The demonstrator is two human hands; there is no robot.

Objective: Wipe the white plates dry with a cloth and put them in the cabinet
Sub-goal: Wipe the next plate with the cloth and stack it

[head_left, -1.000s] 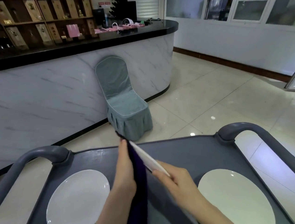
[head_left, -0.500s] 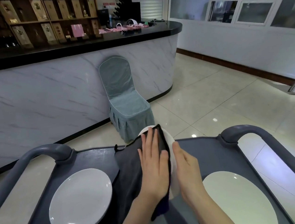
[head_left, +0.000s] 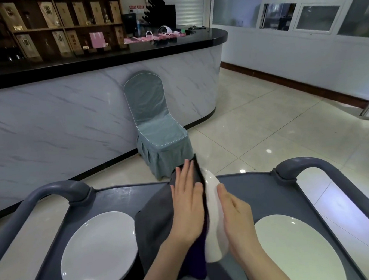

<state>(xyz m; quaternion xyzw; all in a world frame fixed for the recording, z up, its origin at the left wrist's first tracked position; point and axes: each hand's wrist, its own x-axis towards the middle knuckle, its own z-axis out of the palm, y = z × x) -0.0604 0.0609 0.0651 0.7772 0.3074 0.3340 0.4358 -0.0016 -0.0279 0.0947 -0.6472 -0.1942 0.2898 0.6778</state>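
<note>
Our left hand [head_left: 190,208], fingers [head_left: 186,171] now flat and straight, has spread the cloth [head_left: 155,220] over the upright plate [head_left: 214,222] above the cart [head_left: 126,196], our right hand [head_left: 237,220] open-palmed behind it, so we're mid-wipe, cabinet yet to come.

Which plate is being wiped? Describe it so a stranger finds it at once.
On the grey cart at the bottom, a left plate and a right plate lie flat. The wiped plate stands on edge between them, the left hand pressing a dark cloth against it.
</note>
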